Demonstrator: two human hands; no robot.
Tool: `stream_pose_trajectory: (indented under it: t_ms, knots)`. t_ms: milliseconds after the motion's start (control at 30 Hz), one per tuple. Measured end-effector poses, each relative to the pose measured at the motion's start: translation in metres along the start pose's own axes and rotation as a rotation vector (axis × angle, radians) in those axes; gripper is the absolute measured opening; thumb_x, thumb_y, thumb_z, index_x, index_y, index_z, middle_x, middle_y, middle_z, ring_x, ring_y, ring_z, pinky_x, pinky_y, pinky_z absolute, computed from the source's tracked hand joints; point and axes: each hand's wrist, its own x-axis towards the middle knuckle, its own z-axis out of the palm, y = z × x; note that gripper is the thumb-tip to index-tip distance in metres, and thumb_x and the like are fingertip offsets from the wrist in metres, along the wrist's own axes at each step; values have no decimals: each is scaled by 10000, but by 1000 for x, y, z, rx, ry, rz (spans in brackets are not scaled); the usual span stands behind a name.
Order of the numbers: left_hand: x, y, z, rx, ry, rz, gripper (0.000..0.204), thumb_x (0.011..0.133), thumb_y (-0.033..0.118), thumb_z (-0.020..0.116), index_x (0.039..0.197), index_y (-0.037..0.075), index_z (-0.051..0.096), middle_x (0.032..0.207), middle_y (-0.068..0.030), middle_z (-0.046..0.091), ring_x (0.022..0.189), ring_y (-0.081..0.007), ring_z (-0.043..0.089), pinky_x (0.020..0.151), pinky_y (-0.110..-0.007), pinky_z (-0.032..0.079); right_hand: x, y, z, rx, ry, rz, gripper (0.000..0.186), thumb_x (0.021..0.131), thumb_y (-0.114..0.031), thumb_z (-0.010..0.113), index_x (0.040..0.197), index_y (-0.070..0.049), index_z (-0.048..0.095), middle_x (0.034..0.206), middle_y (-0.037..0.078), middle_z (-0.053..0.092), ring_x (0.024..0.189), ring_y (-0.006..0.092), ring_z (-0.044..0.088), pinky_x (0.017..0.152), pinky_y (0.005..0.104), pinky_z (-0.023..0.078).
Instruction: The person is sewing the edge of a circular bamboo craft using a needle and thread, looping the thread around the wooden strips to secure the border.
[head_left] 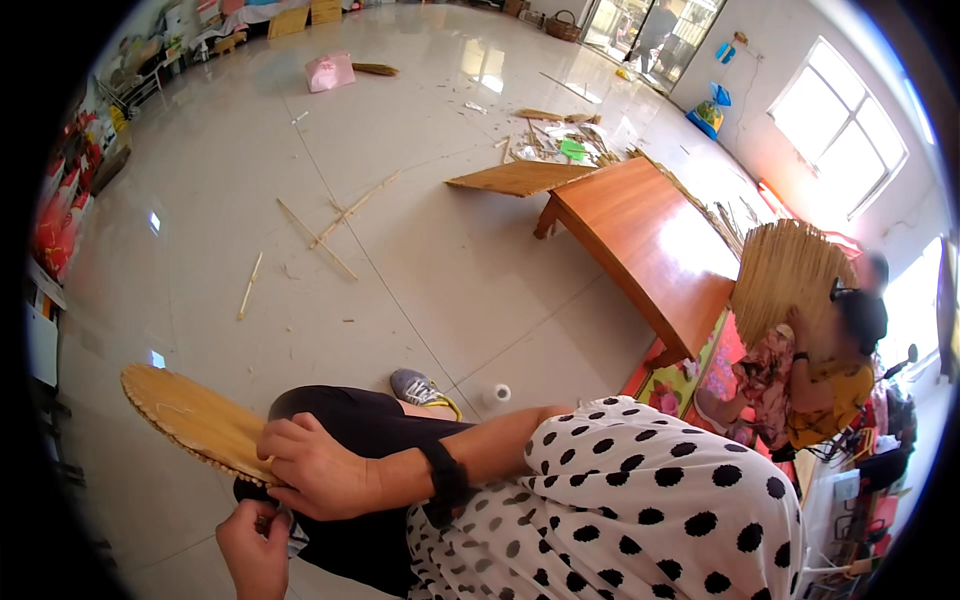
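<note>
A flat, rounded tan disc (195, 410) with a stitched, scalloped rim tilts over my dark-trousered knee. On its near edge lies my right hand (325, 468), fingers curled over the face and thumb at the rim; a black band circles that wrist. Just below the rim, my left hand (255, 550) is closed in a pinch. Whatever lies between its fingertips is too small or too hidden to name. A thin pale strand shows on the disc's face.
A wooden table (640, 235) stands ahead right, beside a seated person (830, 390) with a big stalk mat (790, 275). Loose stalks (350, 210) lie on the tiles, near a pink bag (330, 72). A white spool-like object (496, 395) stands near my shoe (420, 390).
</note>
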Motion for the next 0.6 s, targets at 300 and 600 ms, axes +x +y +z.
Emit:
stream_pose_trajectory:
  t_ms: [300,600]
  knots:
    - [13,12,5,491,28,474,172,718,92,645,629,29,512,609,-151,538,581,-379,552,526,-475,423,-2,3,-8,-24,-26,0,177,738,-142,740,775,-31,607,1047,91,566,1105,273,507,854,428,350]
    - [18,-16,-3,376,-44,696,132,598,100,625,573,97,495,569,-64,474,495,-284,507,463,-426,394,2,4,5,-188,33,-157,152,687,-194,731,751,-79,655,985,38,576,1069,289,476,790,468,342]
